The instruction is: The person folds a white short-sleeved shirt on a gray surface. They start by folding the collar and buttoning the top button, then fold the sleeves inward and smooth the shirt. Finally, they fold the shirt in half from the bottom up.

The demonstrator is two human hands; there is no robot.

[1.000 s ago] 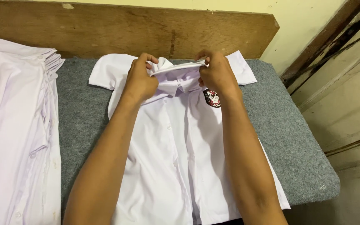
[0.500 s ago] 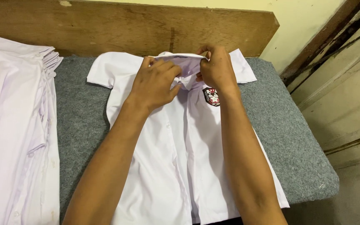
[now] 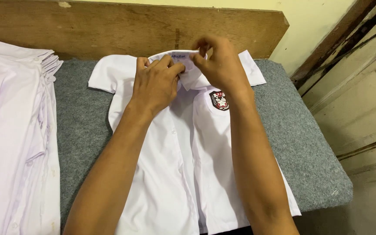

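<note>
Head view looks straight down on a white shirt lying face up on the grey felt pad, and both hands are up at the collar. Left hand lies knuckles up on the collar's left half, fingers pressed together and curled, their tips pinning the cloth near the neck opening. Right hand works the other half, thumb and forefinger pinching the collar edge while the other fingers arch above it. The job looks like closing or squaring the collar, and doing it well means keeping that left hand flat as an anchor so the placket stays straight down the middle. The pinch should stay light and close to the edge, so that no crease gets pulled into the points. Both short sleeves lie spread flat, which helps; any tug sideways would drag them askew. The chest badge sits just below the right wrist, a handy marker for keeping the front panels level. I cannot tell whether a top button is between the fingers, since the hands hide it. A stack of shirts lies to the left, overlapping the pad's edge, near but not touching this one, and a wooden board backs the pad.
</note>
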